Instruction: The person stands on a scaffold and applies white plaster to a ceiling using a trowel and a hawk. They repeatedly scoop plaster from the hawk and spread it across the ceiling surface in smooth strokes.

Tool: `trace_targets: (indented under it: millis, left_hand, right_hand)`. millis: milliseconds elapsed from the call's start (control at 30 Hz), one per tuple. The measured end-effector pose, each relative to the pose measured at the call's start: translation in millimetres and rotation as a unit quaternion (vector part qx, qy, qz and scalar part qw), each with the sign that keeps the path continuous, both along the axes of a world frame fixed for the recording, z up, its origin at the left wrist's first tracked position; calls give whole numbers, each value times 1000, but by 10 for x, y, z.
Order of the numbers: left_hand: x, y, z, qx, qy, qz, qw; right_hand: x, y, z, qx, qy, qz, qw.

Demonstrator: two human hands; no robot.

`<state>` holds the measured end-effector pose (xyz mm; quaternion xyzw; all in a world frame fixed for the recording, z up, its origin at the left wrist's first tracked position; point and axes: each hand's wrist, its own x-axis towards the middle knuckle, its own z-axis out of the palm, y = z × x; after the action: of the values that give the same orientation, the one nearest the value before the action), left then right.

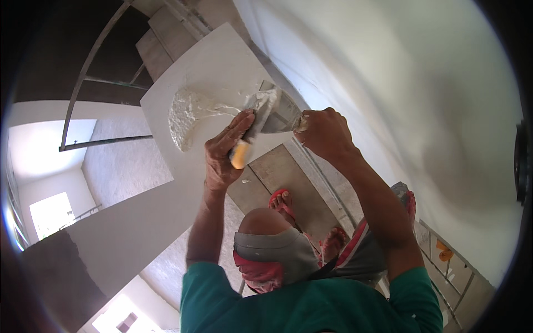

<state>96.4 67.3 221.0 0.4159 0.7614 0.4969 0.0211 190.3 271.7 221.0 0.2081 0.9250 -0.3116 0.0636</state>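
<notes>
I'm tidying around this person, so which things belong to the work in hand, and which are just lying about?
In the work:
- yellow-handled scraper, in the left hand
- wide metal blade, in the right hand
- white paste on the pale panel

Seemingly just about:
- metal frame, upper left
- orange object, lower right, kind unclear

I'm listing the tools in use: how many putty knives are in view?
2: a yellow-handled putty knife in the left hand and a wide-bladed putty knife in the right hand. Their blades overlap in view; others could be hidden.
</notes>
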Motion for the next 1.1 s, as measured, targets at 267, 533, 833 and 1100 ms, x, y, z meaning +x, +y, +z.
trace_targets:
  millis: [267, 533, 833, 1100]
  left_hand:
    - [-273, 249, 307, -104, 30, -8, 994]
    - [-349, 116, 1117, -175, -107, 302, 931]
    - [-241, -657, -880, -400, -123, 148, 896]
    - [-1476, -480, -2375, -407, -4, 291, 866]
  right_hand:
    - [354, 368, 804, -48, 201, -75, 976]
    - [927, 667, 1696, -96, 169, -155, 969]
    - [2491, 627, 976, 196, 16, -74, 978]
    - [2889, 536, 304, -41, -61, -263, 962]
